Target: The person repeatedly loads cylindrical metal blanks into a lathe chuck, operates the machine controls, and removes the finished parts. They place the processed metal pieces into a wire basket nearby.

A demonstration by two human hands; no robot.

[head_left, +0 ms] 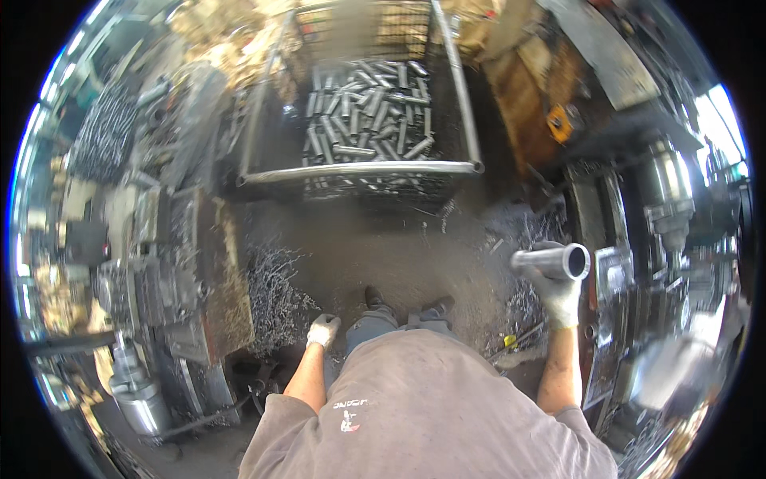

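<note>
The metal tube (546, 261) is a straight, hollow cylinder with a smooth silver-grey wall, a bright end rim and a dark round bore facing right. The gloved right grip (556, 289) is clasped on it, near the right-hand machine. The left grip (323, 330) hangs beside the leg; its closure cannot be determined. Similar tubes (371, 116) fill the metal-framed bin (363, 169).

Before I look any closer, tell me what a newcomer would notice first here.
The gleaming metal tube in the gloved right hand stands out, at the right of the picture. At top centre, a metal-framed bin holds a jumble of short metal cylinders. Tangled metal shavings lie heaped left of centre.
</note>
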